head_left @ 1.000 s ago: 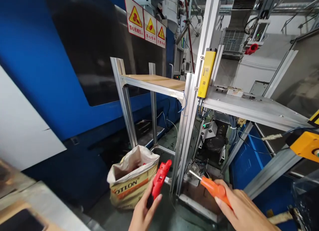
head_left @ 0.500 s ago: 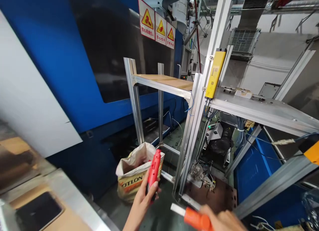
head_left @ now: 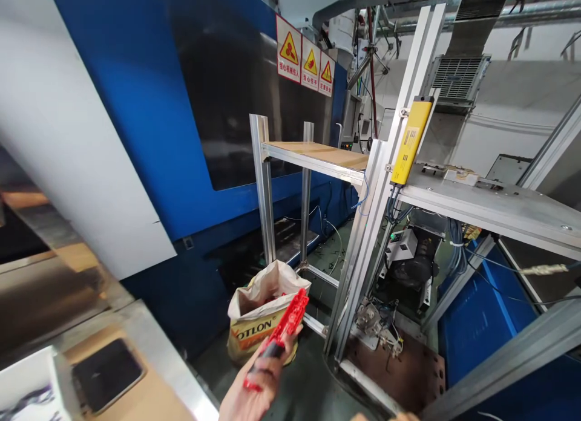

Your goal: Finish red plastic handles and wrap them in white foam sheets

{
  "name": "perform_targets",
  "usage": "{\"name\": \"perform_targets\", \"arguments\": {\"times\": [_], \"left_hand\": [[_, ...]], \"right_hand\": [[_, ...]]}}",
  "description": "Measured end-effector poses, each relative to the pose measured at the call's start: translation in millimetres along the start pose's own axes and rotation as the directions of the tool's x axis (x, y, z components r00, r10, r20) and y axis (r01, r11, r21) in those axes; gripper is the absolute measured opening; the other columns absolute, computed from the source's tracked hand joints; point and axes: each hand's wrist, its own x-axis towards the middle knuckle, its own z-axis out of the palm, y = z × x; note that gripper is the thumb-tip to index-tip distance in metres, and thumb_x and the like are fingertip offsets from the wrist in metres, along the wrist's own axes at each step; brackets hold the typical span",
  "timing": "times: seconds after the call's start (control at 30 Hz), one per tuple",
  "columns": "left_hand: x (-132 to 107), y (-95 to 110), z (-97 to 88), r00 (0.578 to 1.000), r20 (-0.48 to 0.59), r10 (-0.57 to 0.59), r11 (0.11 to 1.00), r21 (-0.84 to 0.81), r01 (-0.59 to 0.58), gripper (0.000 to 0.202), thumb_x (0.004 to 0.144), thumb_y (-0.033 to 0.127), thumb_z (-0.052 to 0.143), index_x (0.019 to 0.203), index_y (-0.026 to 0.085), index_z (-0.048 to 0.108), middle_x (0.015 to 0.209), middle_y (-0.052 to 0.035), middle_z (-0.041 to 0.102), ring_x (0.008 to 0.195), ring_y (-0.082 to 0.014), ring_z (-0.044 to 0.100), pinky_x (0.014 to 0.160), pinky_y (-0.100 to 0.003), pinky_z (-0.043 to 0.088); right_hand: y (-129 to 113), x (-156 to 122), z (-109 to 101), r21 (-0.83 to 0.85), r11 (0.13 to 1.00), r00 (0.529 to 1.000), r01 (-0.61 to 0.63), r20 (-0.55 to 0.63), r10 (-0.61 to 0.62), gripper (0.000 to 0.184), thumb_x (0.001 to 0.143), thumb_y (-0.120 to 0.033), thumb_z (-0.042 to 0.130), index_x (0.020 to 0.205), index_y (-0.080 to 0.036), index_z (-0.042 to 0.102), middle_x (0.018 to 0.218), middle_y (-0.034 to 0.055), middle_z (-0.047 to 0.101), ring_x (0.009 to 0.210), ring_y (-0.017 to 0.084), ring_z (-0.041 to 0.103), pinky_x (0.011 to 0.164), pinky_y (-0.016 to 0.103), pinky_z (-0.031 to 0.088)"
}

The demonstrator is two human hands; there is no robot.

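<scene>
My left hand [head_left: 256,381] is closed around a long red plastic tool housing [head_left: 290,315] with a dark grip section. The housing's ribbed, hollow-looking side faces up, and it slants up to the right in front of an open sack [head_left: 252,336] on the floor. Of my right hand [head_left: 388,417], only a sliver shows at the bottom edge. Its fingers and anything they hold are out of the picture.
A phone-like dark slab [head_left: 108,372] and a white bin [head_left: 34,385] with small dark parts lie on the bench at left. An aluminium frame [head_left: 363,245] with a yellow sensor bar [head_left: 412,140] stands ahead, beside a blue machine [head_left: 190,209].
My left hand has turned the red housing from its smooth outside to its ribbed side. My right hand, earlier holding an orange-handled tool with a white blade, has dropped almost out of view.
</scene>
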Motion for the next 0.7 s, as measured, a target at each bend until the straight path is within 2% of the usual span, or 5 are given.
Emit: {"name": "perform_targets", "arguments": {"times": [0.17, 0.3, 0.43, 0.57, 0.7], "left_hand": [[-6, -10, -14.6, 0.994, 0.049, 0.098, 0.956, 0.274, -0.107, 0.012, 0.088, 0.014, 0.06, 0.093, 0.018, 0.07, 0.079, -0.0011, 0.07, 0.041, 0.0008, 0.049, 0.04, -0.001, 0.042], [10, -8, -22.9, 0.943, 0.1, 0.317, 0.683, 0.666, -0.3, 0.032, 0.074, 0.045, 0.075, 0.097, 0.021, 0.073, 0.087, -0.0061, 0.075, 0.075, -0.0214, 0.071, 0.072, -0.03, 0.062], [28, 12, -39.4, 0.836, 0.109, 0.537, 0.466, 0.788, -0.402, 0.045, 0.052, 0.039, 0.089, 0.093, 0.026, 0.077, 0.107, -0.006, 0.075, 0.124, -0.0363, 0.055, 0.116, -0.045, 0.028], [35, 32, -46.8, 0.792, 0.225, 0.568, 0.329, 0.819, -0.469, 0.035, 0.053, 0.036, 0.086, 0.086, 0.029, 0.079, 0.109, -0.0068, 0.076, 0.125, -0.0358, 0.054, 0.121, -0.043, 0.012], [43, 30, -32.7, 0.78, 0.209, 0.59, 0.375, 0.784, -0.494, 0.032, 0.061, 0.032, 0.08, 0.093, 0.027, 0.077, 0.112, -0.0085, 0.074, 0.128, -0.0349, 0.052, 0.12, -0.046, 0.016]], "right_hand": [[-12, 3, -23, 0.011, 0.998, 0.996, -0.069, 0.063, 0.069, 0.031, 0.092, -0.027, 0.043, 0.119, -0.023, 0.058, 0.09, 0.0101, 0.074, 0.084, 0.032, 0.072, 0.061, 0.03, 0.043], [-5, 2, -23, 0.046, 0.996, 0.994, -0.073, 0.085, 0.069, 0.034, 0.092, -0.029, 0.044, 0.122, -0.023, 0.058, 0.09, 0.0088, 0.074, 0.086, 0.031, 0.072, 0.064, 0.029, 0.043], [9, -9, -28, 0.105, 0.994, 0.997, 0.011, -0.08, -0.002, 0.03, 0.091, -0.028, 0.043, 0.115, -0.025, 0.06, 0.087, 0.0039, 0.072, 0.081, 0.024, 0.07, 0.065, 0.026, 0.042], [13, -12, -29, 0.116, 0.993, 0.992, 0.032, -0.123, -0.018, 0.03, 0.093, -0.031, 0.038, 0.113, -0.026, 0.06, 0.081, 0.0028, 0.072, 0.075, 0.022, 0.069, 0.062, 0.025, 0.04], [17, 2, -3, 0.06, 0.996, 0.998, 0.06, 0.015, -0.061, 0.028, 0.084, -0.032, 0.05, 0.109, -0.026, 0.061, 0.075, 0.0018, 0.072, 0.067, 0.024, 0.07, 0.054, 0.026, 0.033]]}}
